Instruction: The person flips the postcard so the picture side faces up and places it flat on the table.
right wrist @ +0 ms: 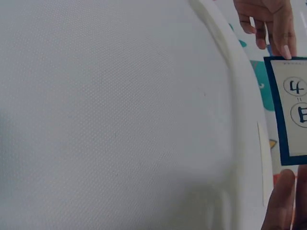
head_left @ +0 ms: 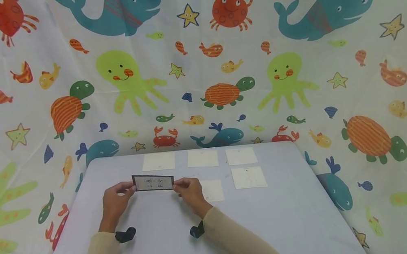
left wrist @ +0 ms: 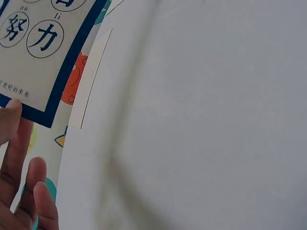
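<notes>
Tan sleeves [head_left: 240,238] nearest, toward six o'clock. Person's left hand [head_left: 115,203] pinched the blue-bordered card [head_left: 153,182] at its nine o'clock edge; right hand [head_left: 192,193] pinched it at three. Card was held up over the table [head_left: 286,221]. Five white sheets [head_left: 202,158] lay between its twelve and four o'clock.

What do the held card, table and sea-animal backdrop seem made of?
The card looks like stiff, smooth paperboard, held flat by its edges; the table like matte plastic, given its fine pebbling; the backdrop probably thin printed cloth, softly creased, though plastic sheeting is possible.
</notes>
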The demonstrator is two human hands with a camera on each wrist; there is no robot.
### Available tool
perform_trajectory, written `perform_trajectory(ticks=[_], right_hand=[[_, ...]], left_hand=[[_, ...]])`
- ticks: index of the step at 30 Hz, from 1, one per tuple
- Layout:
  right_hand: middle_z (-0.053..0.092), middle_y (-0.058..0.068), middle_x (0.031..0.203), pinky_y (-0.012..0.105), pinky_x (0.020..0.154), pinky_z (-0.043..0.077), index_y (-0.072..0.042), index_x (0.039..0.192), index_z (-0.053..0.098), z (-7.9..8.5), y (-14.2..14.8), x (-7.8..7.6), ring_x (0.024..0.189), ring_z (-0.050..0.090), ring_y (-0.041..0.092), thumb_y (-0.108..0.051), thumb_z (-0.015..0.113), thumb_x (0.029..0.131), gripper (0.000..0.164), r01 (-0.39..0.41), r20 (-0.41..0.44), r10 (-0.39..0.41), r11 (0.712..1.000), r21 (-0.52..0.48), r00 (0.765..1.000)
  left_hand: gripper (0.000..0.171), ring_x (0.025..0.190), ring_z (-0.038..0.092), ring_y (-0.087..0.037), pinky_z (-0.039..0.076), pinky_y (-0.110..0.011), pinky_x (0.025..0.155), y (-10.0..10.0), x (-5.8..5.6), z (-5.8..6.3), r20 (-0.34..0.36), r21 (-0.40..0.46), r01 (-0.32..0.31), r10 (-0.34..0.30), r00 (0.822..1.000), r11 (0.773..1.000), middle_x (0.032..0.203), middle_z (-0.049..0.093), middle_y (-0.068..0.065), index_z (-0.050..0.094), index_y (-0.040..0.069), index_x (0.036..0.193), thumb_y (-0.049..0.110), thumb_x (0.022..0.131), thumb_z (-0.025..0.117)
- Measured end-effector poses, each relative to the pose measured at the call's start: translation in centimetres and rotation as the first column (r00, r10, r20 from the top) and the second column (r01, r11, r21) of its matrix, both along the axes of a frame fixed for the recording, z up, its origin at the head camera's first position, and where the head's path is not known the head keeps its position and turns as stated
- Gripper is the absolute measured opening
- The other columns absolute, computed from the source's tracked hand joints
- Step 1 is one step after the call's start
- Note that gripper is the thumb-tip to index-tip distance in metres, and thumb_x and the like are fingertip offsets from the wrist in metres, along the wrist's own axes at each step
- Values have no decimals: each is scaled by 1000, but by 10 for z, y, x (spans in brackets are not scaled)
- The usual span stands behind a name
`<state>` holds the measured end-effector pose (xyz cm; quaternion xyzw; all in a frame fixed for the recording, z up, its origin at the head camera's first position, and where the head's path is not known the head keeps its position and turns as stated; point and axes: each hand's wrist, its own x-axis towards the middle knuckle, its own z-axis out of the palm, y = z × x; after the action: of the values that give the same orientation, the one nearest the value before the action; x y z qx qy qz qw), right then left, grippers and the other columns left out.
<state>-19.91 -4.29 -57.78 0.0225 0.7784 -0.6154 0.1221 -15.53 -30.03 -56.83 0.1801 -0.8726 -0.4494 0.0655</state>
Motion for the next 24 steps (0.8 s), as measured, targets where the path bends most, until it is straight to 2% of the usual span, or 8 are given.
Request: perform_trajectory(ticks=[6, 10, 16, 24], right_hand=[[75, -3, 93, 27, 76, 64, -21, 103, 79, -1, -2, -2, 83, 75, 11, -11, 80, 94, 13, 49, 14, -48, 998, -29, 999], [74, -1, 91, 29, 72, 64, -22, 106, 75, -1, -4, -4, 79, 75, 12, -7, 79, 93, 20, 97, 17, -96, 994, -59, 995], [73, -3, 90, 28, 69, 63, -21, 109, 76, -3, -9, -6, 75, 74, 11, -5, 79, 91, 24, 131, -14, -132, 991, -34, 991], [74, -3, 89, 26, 64, 61, -17, 116, 78, -13, -13, -4, 71, 72, 10, 2, 79, 86, 35, 98, -6, -98, 995, 11, 995]], left_hand=[[28, 115, 62, -31, 49, -48, 100, 7, -4, -4, -16, 12, -58, 58, 998, 998, 119, 75, -16, 73, 11, 127, 25, 103, 70], [28, 111, 63, -30, 49, -43, 96, 10, -6, -7, -2, 13, -76, 76, 997, 997, 116, 77, -15, 73, 12, 127, 26, 103, 71], [30, 113, 62, -30, 49, -43, 95, 8, -7, -11, 21, 4, -52, 52, 998, 999, 117, 76, -15, 74, 14, 129, 27, 103, 70], [43, 112, 64, -33, 53, -49, 96, 1, 0, -21, 80, -26, 16, -14, 997, 1000, 120, 75, -16, 66, 15, 142, 24, 100, 74]])
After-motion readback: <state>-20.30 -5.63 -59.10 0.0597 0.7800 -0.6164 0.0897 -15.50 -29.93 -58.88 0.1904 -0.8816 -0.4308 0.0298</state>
